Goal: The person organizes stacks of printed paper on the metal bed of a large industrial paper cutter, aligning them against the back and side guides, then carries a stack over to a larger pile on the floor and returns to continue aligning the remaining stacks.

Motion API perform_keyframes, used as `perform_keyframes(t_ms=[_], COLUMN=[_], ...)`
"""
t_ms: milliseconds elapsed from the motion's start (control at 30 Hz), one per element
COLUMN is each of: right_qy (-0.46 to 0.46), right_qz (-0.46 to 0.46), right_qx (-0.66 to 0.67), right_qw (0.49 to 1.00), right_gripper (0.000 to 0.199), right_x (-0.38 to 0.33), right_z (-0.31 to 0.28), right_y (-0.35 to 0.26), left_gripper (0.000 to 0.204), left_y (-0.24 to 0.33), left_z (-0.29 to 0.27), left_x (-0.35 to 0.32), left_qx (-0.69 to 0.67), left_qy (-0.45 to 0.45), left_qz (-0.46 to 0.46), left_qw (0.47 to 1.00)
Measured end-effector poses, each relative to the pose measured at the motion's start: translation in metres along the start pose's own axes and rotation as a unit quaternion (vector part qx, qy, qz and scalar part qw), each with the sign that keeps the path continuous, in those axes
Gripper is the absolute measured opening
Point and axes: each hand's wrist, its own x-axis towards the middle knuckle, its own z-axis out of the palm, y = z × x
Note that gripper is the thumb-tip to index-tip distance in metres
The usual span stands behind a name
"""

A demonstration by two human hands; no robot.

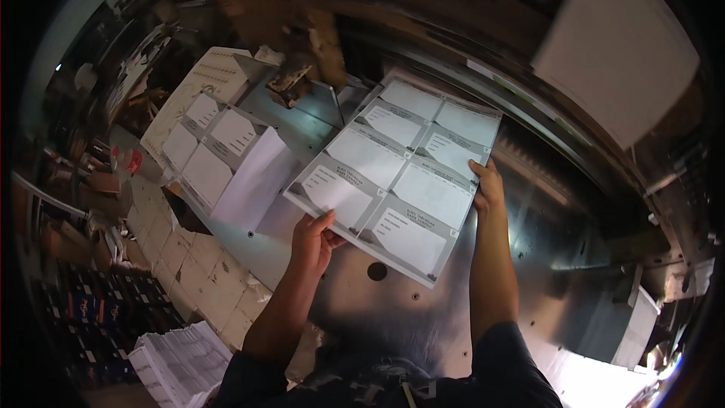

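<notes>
At the lower edge are dark sleeves (513,355), with a stack of white paper (177,363) off to the left. The left hand (310,243) pinches the near edge of the grey-and-white printed sheets (370,155), its thumb on top and its fingers mostly hidden below. The right hand (488,187) pinches their right edge, thumb on the face, fingers partly out of sight. The top sheet shows 8 panels in 2 columns of 4; how many sheets lie under it, I cannot tell. They are tilted, above the shiny metal table (544,257), which has a dark round hole (377,271). Left of them, a thick printed stack (253,174) stands on the table. Farther off are a worn block (289,87) and, upper right, a large white sheet (619,53).
</notes>
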Motion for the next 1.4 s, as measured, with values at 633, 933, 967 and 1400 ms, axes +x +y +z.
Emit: perform_keyframes(t_ms=[633,933,967,1400], right_qy=[0.049,0.055,0.047,0.067], right_qz=[0.018,0.069,0.066,0.004], right_qx=[-0.543,-0.35,-0.296,-0.489], right_qw=[0.838,0.933,0.952,0.87], right_gripper=[0.078,0.088,0.093,0.101], right_x=[0.11,0.099,0.092,0.02], right_z=[0.012,-0.004,-0.005,0.04], right_y=[-0.035,-0.031,-0.031,-0.03], left_gripper=[0.077,0.087,0.082,0.096], left_y=[0.018,-0.077,-0.07,-0.031], left_z=[0.035,0.031,0.034,0.039], left_x=[0.049,0.065,0.065,0.063], left_qx=[0.082,0.177,0.152,0.076], left_qy=[0.151,0.254,0.267,0.275], left_qz=[0.028,0.223,0.187,0.014], left_qw=[0.985,0.924,0.933,0.958])
